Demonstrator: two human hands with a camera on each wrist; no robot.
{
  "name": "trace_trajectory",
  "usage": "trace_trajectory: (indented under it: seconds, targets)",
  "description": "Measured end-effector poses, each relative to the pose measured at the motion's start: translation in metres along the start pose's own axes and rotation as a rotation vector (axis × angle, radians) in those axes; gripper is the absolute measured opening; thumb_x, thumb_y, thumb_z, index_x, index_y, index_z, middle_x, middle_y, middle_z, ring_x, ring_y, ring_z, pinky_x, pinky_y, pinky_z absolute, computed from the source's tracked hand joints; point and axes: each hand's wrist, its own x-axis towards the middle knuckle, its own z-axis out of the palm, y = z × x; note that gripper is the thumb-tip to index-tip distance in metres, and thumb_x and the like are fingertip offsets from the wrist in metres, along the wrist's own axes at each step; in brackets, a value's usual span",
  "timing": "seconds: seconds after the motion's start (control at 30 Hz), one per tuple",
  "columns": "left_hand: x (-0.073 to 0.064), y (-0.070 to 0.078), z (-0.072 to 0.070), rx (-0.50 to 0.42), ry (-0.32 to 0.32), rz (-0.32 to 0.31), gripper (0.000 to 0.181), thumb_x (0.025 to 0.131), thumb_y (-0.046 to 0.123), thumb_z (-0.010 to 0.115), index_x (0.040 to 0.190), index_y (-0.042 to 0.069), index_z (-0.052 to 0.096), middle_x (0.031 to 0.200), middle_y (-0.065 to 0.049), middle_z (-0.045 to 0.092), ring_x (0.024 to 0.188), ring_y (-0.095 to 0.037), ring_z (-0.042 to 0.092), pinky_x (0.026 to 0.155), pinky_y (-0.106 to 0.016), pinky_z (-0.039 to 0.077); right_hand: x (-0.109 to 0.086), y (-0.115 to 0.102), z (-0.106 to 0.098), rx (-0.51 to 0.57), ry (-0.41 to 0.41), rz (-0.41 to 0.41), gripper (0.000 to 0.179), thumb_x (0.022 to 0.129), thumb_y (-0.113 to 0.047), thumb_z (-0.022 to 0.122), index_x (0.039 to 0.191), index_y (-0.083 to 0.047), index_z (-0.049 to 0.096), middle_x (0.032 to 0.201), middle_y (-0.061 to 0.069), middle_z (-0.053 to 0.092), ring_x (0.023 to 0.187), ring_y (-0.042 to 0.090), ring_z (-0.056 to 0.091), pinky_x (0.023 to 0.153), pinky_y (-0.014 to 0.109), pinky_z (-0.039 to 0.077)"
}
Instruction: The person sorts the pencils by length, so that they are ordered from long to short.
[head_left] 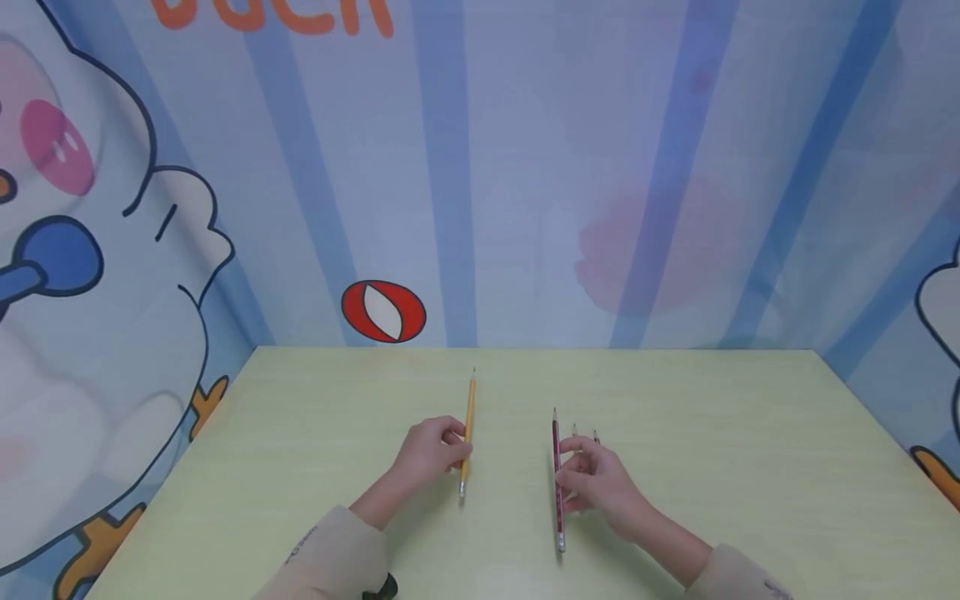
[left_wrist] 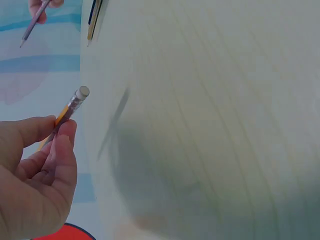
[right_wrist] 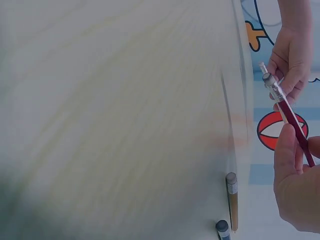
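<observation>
1. Both hands are closed on pencils in the head view: the left hand pinches a yellow pencil, and the right hand pinches a dark red pencil, well apart over the middle of the table. Past the right hand's fingers show the ends of a plain pencil and a dark pencil; a dip of that hand could knock them askew. Both held pencils run lengthwise away from the person, sharpened ends far, erasers near; the yellow leans slightly right, the dark red slightly left.

2. Left wrist view: thumb and fingers hold the yellow pencil, which seems raised off the table. Being gripped toward its eraser end, it could pivot and droop at the point. Its axis runs diagonally, eraser up and right; the hand hides the point.

3. Right wrist view: a loosened pinch could let the dark red pencil roll or drop. It slants, eraser toward the upper left. The plain and dark pencils sit near each other below, eraser ends up in this view.
</observation>
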Motion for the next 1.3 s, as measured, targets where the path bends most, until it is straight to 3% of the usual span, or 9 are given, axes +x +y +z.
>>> trace_trajectory:
  seconds: [0.3,0.57,0.97,1.3]
  targets:
    - [0.005,-0.028,-0.031,0.161,0.064,-0.093,0.021,0.077,0.008,0.063,0.096,-0.001,0.059,0.075,-0.006,0.062,0.055,-0.010,0.058,0.054,-0.023,0.046,0.002,0.002,0.005,-0.002,-0.012,0.018,0.044,0.081,-0.002,0.054,0.120,0.008,0.036,0.078,0.002,0.055,0.066,0.013,0.058,0.060,0.031,0.052]
    - [0.007,-0.047,-0.044,0.259,0.084,-0.128,0.018,0.074,0.008,0.063,0.090,0.000,0.061,0.074,-0.005,0.063,0.053,-0.009,0.056,0.052,-0.022,0.044,0.002,0.002,0.006,-0.002,-0.011,0.021,0.044,0.081,-0.002,0.055,0.120,0.007,0.037,0.080,0.005,0.056,0.066,0.014,0.058,0.060,0.032,0.052]
    - [0.001,-0.051,-0.051,0.345,0.111,-0.139,0.015,0.070,0.008,0.061,0.083,0.002,0.061,0.070,-0.003,0.062,0.050,-0.008,0.053,0.049,-0.021,0.038,0.002,0.004,0.005,-0.002,-0.019,0.019,0.043,0.081,-0.002,0.054,0.119,0.008,0.036,0.077,0.001,0.054,0.067,0.013,0.057,0.059,0.031,0.052]
    - [0.001,-0.054,-0.052,0.391,0.131,-0.134,0.015,0.071,0.015,0.064,0.082,0.005,0.061,0.071,-0.001,0.062,0.059,-0.011,0.051,0.055,-0.023,0.035,0.002,0.004,0.005,-0.005,-0.018,0.018,0.043,0.081,-0.003,0.055,0.119,0.008,0.037,0.077,0.001,0.054,0.067,0.013,0.057,0.059,0.030,0.052]
